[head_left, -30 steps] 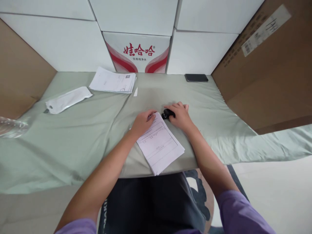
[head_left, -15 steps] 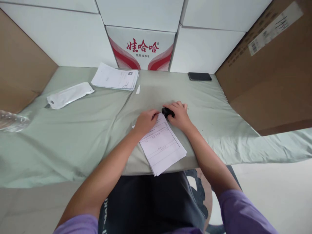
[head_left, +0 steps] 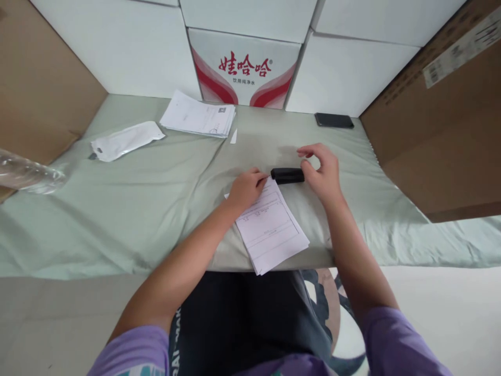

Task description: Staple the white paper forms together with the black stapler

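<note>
At the near table edge I see the sheet stack [head_left: 272, 230] lying flat on the green cloth [head_left: 117, 209], one corner overhanging the edge. My left hand [head_left: 246, 189] presses the stack's far-left corner, fingers curled down on the paper, holding nothing. Just past that corner sits the black stapler [head_left: 287, 175], lying flat, its left end at the paper. My right hand [head_left: 323, 172] is at the stapler's right end, fingers loosely spread, thumb about touching it; not gripping. Further back left: white pouch [head_left: 125, 140], second paper pile [head_left: 199, 116], clear plastic bottle [head_left: 27, 175] at far left. Back right: dark phone [head_left: 334, 120]. Behind all that, printed carton [head_left: 245, 70] among white boxes.
</note>
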Demonstrator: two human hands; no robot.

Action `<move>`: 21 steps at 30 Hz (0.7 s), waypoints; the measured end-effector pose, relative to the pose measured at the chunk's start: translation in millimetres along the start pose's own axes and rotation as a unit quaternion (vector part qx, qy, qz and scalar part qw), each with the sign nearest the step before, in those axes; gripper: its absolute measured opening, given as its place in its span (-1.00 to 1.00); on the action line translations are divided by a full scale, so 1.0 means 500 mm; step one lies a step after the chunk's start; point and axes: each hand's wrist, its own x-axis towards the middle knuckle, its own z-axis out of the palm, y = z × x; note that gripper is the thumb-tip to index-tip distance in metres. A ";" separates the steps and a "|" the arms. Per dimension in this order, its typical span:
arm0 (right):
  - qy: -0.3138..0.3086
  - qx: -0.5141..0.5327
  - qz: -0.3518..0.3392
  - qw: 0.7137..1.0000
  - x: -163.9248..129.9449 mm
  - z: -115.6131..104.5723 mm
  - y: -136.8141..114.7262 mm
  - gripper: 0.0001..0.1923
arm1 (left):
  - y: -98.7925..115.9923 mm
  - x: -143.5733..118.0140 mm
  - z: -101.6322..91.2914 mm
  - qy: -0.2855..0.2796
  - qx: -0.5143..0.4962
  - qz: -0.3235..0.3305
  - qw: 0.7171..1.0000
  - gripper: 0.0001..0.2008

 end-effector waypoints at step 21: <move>-0.204 -0.093 0.195 0.955 0.083 0.149 -0.030 -0.78 | -0.009 0.007 0.002 -0.007 0.040 -0.005 0.999 -0.73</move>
